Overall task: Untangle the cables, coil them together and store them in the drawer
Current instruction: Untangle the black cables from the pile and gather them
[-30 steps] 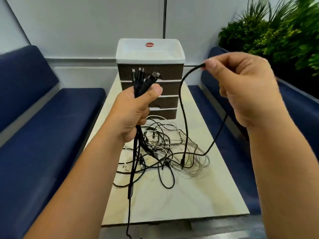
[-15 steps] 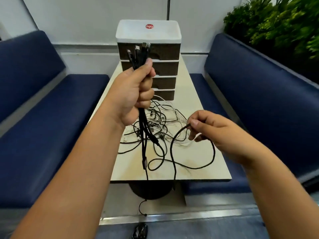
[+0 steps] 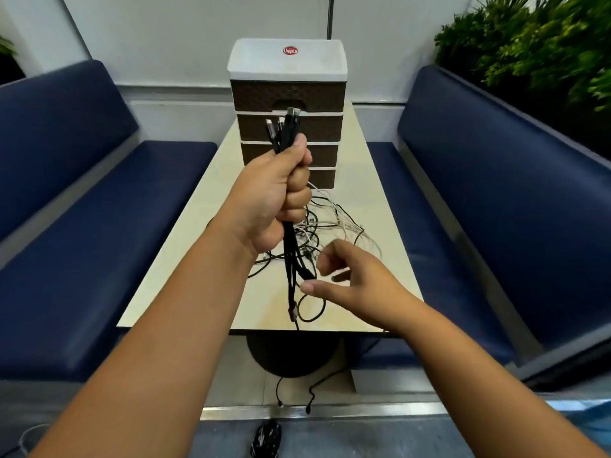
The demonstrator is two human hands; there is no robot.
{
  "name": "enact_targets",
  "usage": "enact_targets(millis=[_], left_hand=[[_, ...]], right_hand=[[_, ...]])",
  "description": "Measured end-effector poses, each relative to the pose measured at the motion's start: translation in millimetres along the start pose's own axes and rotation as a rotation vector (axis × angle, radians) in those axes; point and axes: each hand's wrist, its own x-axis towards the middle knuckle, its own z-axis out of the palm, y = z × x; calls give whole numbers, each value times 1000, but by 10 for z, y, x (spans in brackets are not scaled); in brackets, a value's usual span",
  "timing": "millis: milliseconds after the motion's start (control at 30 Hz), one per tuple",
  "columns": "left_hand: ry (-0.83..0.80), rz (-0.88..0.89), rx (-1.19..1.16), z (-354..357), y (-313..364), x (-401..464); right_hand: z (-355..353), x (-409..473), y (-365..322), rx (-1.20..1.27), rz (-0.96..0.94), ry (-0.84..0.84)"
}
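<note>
At the centre of the frame, a bundle of black cables [image 3: 288, 133] stands upright in the left hand [image 3: 276, 200], whose fingers are curled tight round it; several plug ends stick out above the fist, and the strands hang down below it past the near edge of the counter [image 3: 205, 259]. Two loose ends dangle lower still, near the floor. Just right of the hanging strands, the right hand [image 3: 350, 279] has thumb and forefinger apart and slightly bent beside the bundle, gripping nothing that can be seen; whether a fingertip touches a cable cannot be told. Behind both hands, a tangle of black and white cables [image 3: 330, 226] lies on the counter. Beyond it, at upper centre, stands a drawer unit [image 3: 287, 94] with brown fronts and a white top, its drawers closed. Blue benches [image 3: 99, 200] flank the counter left and right, and green plants [image 3: 535, 44] fill the upper right corner.
</note>
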Motion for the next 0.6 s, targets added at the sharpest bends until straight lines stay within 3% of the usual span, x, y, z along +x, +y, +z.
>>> enact_targets(millis=[167,267,400,600], left_hand=[[-8,3,-163,85,52,17],[54,61,-245,-2,194,44],[186,104,-283,-190,322,44],[301,68,-252,-578,405,127]], right_hand=[[406,63,-104,419,28,-84],[585,28,-41,543,99,-91],[639,80,-10,506,93,-72],[815,271,84,396,165,-254]])
